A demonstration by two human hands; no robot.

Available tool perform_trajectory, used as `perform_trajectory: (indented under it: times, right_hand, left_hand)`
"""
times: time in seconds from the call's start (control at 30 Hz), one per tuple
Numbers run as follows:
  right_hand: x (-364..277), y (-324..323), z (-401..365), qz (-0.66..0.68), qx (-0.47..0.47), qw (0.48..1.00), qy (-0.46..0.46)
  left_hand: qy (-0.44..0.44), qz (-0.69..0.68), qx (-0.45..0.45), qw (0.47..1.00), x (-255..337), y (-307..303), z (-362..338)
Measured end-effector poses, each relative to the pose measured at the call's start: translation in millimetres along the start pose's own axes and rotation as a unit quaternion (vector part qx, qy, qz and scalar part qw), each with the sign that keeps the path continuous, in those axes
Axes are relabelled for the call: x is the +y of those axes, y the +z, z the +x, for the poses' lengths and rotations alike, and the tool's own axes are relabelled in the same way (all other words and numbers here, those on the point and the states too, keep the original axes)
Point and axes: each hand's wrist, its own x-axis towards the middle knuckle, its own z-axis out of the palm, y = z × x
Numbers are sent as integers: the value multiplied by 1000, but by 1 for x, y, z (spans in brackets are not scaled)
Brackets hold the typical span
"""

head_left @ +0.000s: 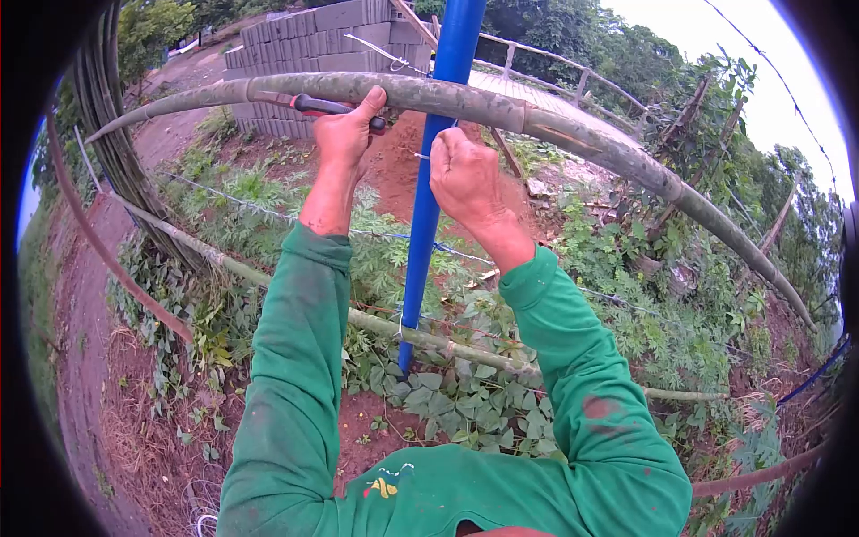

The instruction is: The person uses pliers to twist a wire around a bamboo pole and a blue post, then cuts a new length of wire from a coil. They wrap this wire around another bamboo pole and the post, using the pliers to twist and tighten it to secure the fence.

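Note:
My left hand (344, 139) is closed around pliers (315, 105) with red and black handles, their jaws pointing left along the bamboo pole (403, 90). Its thumb lies against the pole. Just right of the blue post (435, 134), my right hand (467, 174) is closed in a pinch below the pole. A short, thin, light end, which looks like wire (421, 157), sticks out of its fingers across the post. The bamboo crosses the post horizontally at the height of my hands. Most of what the right fingers grip is hidden.
A lower bamboo rail (447, 345) crosses the post near the plants. Barbed wire (376, 235) runs between the two poles. Upright bamboo poles (103, 116) stand at left, and stacked grey blocks (313, 45) rise behind. Leafy plants (474, 407) cover ground around the post.

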Motion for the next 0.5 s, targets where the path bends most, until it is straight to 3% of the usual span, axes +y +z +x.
perform_trajectory:
  times: [0.07, 0.17, 0.3, 0.5]
  right_hand:
    - [-6, -10, 7, 33, -60, 992, -105]
    - [2, -15, 21, -65, -114, 972, -193]
    - [-9, -37, 51, -285, -56, 893, -344]
    - [15, -20, 60, -243, 64, 895, -369]
  left_hand:
    - [5, -17, 2, 1000, 1, 0, 0]
    - [13, -25, -6, 1000, -2, -1, 1]
    - [47, -19, -9, 999, -6, 1, 3]
    - [33, -17, -12, 999, -3, -1, -2]
